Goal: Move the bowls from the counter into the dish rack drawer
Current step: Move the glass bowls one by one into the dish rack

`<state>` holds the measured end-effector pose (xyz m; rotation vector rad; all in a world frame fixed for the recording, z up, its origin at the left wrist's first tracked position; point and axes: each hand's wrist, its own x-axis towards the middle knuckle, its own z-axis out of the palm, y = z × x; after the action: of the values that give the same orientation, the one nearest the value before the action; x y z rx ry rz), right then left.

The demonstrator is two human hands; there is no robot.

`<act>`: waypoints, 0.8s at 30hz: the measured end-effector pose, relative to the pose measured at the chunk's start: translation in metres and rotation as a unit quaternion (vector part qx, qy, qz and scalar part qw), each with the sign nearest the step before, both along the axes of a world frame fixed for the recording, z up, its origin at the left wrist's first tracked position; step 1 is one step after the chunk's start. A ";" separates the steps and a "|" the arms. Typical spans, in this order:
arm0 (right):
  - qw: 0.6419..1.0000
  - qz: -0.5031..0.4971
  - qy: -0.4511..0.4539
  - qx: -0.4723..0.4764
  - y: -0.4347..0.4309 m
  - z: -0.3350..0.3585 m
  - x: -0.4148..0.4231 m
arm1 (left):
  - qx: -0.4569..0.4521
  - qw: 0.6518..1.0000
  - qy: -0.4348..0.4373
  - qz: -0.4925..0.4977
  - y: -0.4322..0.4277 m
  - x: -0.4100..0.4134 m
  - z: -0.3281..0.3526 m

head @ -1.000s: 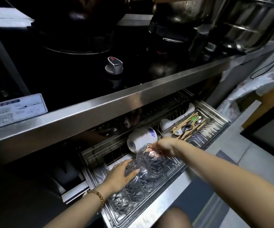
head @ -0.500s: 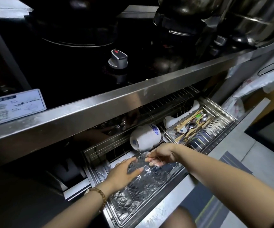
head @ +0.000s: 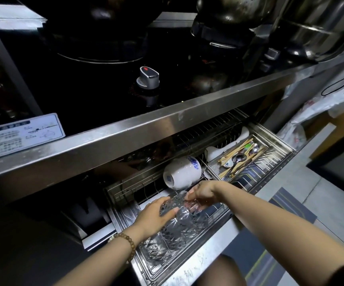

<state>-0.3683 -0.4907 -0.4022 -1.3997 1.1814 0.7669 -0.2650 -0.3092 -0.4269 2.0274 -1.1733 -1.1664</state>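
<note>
A clear cut-glass bowl [head: 184, 222] stands on its side in the front row of the open steel dish rack drawer [head: 189, 271]. My left hand [head: 153, 216] grips its near left side and my right hand [head: 203, 191] holds its far rim. More cut-glass bowls [head: 156, 247] lean in the row just in front of it. A white bowl with blue pattern [head: 181, 172] lies on its side in the row behind, right by my right hand.
A cutlery tray [head: 243, 156] with chopsticks and spoons fills the drawer's right end, with a white ladle [head: 218, 150] beside it. Above the drawer runs the steel counter edge [head: 125, 139], a black stove with a knob [head: 148, 77], and pots [head: 311, 23] at the right.
Both hands have lowered the glass bowl down into the drawer's front row, against the other glass bowls. The view has shifted slightly.
</note>
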 end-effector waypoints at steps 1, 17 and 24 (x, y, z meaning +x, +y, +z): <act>0.999 0.027 0.001 -0.021 0.002 0.006 0.000 | -0.003 1.000 -0.001 0.001 0.001 -0.001 0.002; 0.873 -0.080 -0.387 -0.287 0.084 0.197 -0.038 | -0.228 0.972 -0.043 0.027 0.031 -0.002 0.147; 0.808 -0.005 -0.481 -0.341 0.141 0.283 -0.022 | -0.341 0.931 -0.124 0.029 0.090 0.014 0.248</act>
<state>-0.3907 -0.3493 -0.1188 -1.9899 0.6174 -0.4757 -0.2508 -0.2192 -0.1785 1.6631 -1.3820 -0.3763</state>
